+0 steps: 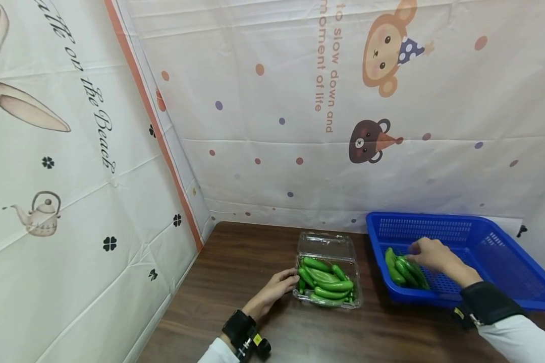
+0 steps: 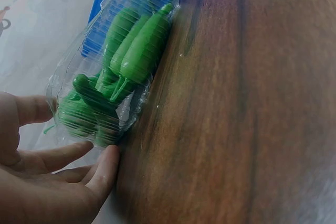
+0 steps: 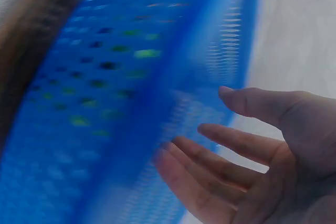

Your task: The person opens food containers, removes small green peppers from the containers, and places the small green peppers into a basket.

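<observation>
With the clear clamshell box (image 1: 329, 275) of green peppers being steadied at table centre by the relaxed left hand (image 1: 277, 288), the peppers (image 1: 404, 271) in the blue basket (image 1: 504, 262) at three o'clock are being reached for by the open-fingered, empty right hand (image 1: 431, 254); a closing pinch is judged to be needed next.

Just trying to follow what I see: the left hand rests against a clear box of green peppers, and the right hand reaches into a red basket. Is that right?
Nearly. The basket is blue, not red, as the head view shows. The rest holds: the left hand rests against the clear box of green peppers, and the right hand reaches into the basket.
</observation>
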The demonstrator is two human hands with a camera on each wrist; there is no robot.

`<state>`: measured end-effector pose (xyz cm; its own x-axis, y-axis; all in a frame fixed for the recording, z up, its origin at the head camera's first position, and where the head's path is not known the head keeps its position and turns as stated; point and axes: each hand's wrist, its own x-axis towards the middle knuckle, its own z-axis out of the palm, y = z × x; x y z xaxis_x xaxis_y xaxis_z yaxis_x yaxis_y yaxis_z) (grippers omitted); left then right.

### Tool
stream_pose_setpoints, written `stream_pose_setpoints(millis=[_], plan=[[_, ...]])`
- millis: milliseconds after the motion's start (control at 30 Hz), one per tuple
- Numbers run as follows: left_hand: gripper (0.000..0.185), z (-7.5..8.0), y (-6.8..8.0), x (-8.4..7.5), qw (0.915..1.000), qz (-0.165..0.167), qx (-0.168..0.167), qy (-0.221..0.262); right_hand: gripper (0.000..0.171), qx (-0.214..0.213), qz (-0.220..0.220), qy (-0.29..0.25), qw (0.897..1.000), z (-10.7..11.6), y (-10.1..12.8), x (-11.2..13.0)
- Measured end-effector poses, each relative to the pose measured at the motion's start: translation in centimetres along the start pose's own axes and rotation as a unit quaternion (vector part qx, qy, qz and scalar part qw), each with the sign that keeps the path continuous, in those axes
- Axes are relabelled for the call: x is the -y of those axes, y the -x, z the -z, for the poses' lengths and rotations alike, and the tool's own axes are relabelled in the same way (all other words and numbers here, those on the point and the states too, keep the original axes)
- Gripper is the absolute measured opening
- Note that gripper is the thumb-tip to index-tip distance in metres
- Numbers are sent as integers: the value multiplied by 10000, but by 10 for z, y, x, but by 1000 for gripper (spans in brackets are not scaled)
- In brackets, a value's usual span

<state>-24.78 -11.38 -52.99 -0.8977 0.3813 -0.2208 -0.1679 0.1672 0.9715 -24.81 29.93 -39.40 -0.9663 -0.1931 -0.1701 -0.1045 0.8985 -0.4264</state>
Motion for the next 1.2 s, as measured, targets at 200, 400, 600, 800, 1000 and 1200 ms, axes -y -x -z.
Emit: stream_pose_setpoints(millis=[200, 400, 600, 800, 1000, 1200], plan=[[65, 0, 1, 0, 10000, 20, 49, -15, 40, -979, 738, 212, 9922, 8, 3, 45], [65, 2, 3, 2, 10000, -8, 43, -32, 38, -1433, 1216, 124, 9821, 1, 2, 89], [64, 0, 2, 1, 10000, -10, 47, -34, 35, -1570, 1365, 56, 9781, -5, -1, 111], [65, 1, 4, 1, 10000, -11, -5, -48, 32, -1454, 1630, -56, 9758, -29, -13, 124], [63, 1, 4, 0, 9999, -46, -85, -44, 29, -1176, 2130, -132, 9699, -66, -22, 128], [62, -2, 1, 0, 9999, -58, -153, -35, 31, -494, 2268, -93, 9726, -102, -21, 122]])
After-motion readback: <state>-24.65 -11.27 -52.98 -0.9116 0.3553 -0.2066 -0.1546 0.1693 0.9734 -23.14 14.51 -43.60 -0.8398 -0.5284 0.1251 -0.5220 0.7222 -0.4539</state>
